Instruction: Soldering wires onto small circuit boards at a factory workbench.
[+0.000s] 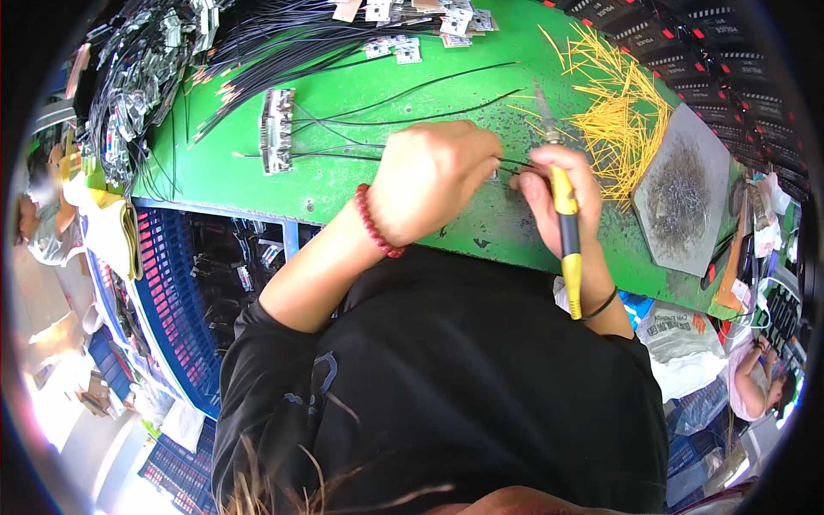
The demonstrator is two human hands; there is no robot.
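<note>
My left hand (442,176) is closed over thin black cables (343,153) on the green tabletop, its fingertips pinched and partly hidden. These cables run left to a silvery clip-like part (276,130); other black cables from there fan out beyond my hand. To the right, my right hand (584,176) grips a yellow-and-black soldering iron (569,227), its metal tip pointing away from me. The right thumb and fingertips meet the cable ends close to my left fingers. What lies between those fingertips is too small to make out.
Yellow thin wires (618,112) lie in a heap at right, beside a scorched grey plate (687,189). Black cables (283,64) and small white boards (408,50) cover the far side. A blue crate (176,300) stands below the table's left edge. Other people sit at both sides.
</note>
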